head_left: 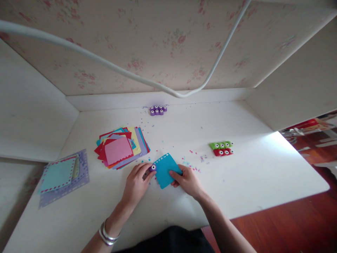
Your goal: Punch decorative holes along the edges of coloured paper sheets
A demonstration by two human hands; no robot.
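Note:
My left hand (pixel 137 181) is closed around a small purple craft punch (pixel 153 168) with a white and black button on top. The punch sits at the left edge of a blue paper square (pixel 166 172). Along the upper left edge of that paper runs a row of small punched holes. Its right side is pinched by my right hand (pixel 186 178), thumb on top and fingers beneath. Tiny pink, blue and purple paper bits (pixel 188 163) lie scattered around the paper. Whether the paper's edge is inside the punch's slot, I cannot tell.
A pile of coloured paper (pixel 119 151) lies left of centre. Farther left are hole-edged sheets (pixel 59 174). Several purple punches (pixel 157 110) stand near the back wall. Green punches (pixel 222 144) and red punches (pixel 222 152) sit to the right. A white cable (pixel 126 72) hangs across the top.

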